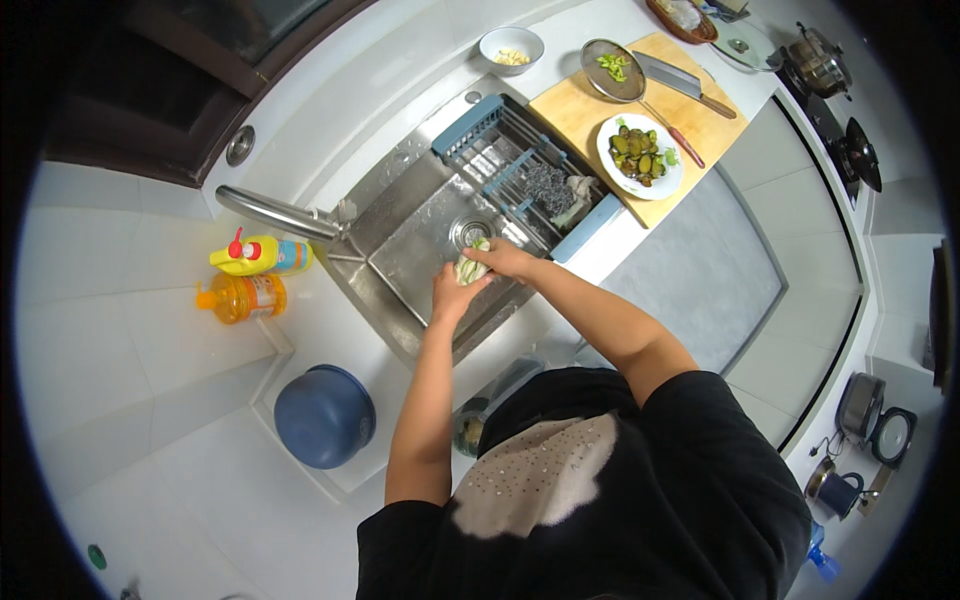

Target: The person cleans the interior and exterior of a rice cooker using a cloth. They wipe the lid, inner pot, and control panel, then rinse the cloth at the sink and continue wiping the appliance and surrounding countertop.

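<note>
Both hands hold a white-and-green bundle [472,268] over the sink basin [412,255]; whether it is cloth or a vegetable I cannot tell. My left hand [451,294] grips its lower left side. From the upper right, my right hand [506,259] closes around it, the thumb across the top. Just beyond the bundle is the round drain strainer [472,231]. A blue-grey dish rack [469,124] spans the right part of the sink. In it lie a steel wool scrubber [549,187] and a crumpled pale cloth [577,201].
The faucet [277,212] reaches in from the left, near yellow bottles [259,255] and a blue basin [324,416]. Right of the sink, a wooden cutting board [566,105] bears a strainer [613,71], a cleaver [667,75] and a plate of cooked vegetables [640,157]. A bowl [511,49] stands behind.
</note>
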`<state>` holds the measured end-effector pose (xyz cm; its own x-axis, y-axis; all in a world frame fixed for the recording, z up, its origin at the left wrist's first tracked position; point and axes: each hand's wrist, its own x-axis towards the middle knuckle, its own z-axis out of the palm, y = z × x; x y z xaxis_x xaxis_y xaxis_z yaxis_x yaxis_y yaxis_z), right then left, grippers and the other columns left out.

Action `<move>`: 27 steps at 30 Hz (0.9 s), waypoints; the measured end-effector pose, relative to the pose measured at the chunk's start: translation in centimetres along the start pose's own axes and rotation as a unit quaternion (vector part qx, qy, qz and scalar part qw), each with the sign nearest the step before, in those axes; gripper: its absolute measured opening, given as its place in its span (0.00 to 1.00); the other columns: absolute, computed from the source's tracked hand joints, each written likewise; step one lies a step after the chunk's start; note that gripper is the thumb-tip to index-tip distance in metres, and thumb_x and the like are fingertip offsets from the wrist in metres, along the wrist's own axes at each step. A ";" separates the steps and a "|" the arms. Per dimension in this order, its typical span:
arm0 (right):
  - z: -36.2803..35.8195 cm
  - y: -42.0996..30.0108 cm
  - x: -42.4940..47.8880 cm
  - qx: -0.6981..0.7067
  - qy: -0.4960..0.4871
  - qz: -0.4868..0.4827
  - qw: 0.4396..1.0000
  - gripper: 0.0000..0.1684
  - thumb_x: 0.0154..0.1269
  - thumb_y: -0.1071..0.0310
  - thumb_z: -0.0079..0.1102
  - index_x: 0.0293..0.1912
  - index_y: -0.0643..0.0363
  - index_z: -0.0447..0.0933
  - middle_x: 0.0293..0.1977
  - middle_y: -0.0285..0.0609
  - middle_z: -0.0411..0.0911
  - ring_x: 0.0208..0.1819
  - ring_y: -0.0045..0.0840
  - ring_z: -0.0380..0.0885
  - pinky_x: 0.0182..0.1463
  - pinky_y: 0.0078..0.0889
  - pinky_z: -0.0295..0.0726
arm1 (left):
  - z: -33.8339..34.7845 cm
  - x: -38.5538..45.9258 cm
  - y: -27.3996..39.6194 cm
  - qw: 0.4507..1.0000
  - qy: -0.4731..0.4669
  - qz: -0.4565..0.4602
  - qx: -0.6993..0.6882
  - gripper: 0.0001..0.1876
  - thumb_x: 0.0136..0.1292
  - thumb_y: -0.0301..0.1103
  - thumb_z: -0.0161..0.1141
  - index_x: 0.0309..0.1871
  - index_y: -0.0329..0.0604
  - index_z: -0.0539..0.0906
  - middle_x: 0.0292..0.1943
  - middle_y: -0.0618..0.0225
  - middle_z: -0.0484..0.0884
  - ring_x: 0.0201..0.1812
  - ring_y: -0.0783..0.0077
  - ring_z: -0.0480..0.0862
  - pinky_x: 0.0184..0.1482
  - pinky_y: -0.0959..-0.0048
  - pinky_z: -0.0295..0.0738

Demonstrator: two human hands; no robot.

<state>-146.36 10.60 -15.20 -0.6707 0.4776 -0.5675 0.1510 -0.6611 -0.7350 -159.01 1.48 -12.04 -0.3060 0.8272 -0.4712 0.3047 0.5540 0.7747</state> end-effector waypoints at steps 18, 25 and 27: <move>-23.8 -1.4 -37.7 -0.081 0.268 -0.295 0.914 0.18 0.56 0.76 0.56 0.49 0.60 0.69 0.39 0.39 0.76 0.42 0.24 0.75 0.49 0.26 0.73 | 28.4 -7.2 22.9 0.769 -0.259 0.042 -0.583 0.23 0.70 0.40 0.47 0.63 0.36 0.61 0.59 0.55 0.69 0.61 0.59 0.68 0.64 0.58 0.62; -30.4 -3.1 -55.2 -0.158 0.475 -0.433 0.750 0.14 0.61 0.73 0.51 0.47 0.64 0.70 0.42 0.48 0.76 0.45 0.31 0.77 0.48 0.32 0.77 | 43.8 -13.2 33.7 0.772 -0.439 0.046 -0.458 0.22 0.68 0.28 0.46 0.64 0.36 0.60 0.59 0.56 0.69 0.61 0.59 0.69 0.63 0.60 0.63; -32.8 -2.0 -56.9 0.113 0.279 -0.469 0.830 0.11 0.66 0.72 0.47 0.46 0.65 0.71 0.40 0.49 0.77 0.41 0.29 0.79 0.45 0.30 0.78 | 47.5 -15.2 35.1 0.753 -0.515 0.040 -0.408 0.21 0.67 0.25 0.43 0.63 0.35 0.61 0.60 0.57 0.67 0.62 0.59 0.68 0.64 0.61 0.63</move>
<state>-84.70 3.72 6.44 0.0345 0.9957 0.0855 -0.4295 0.0920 -0.8984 -100.81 12.81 2.25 0.6738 0.7213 -0.1601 -0.4991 0.6041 0.6212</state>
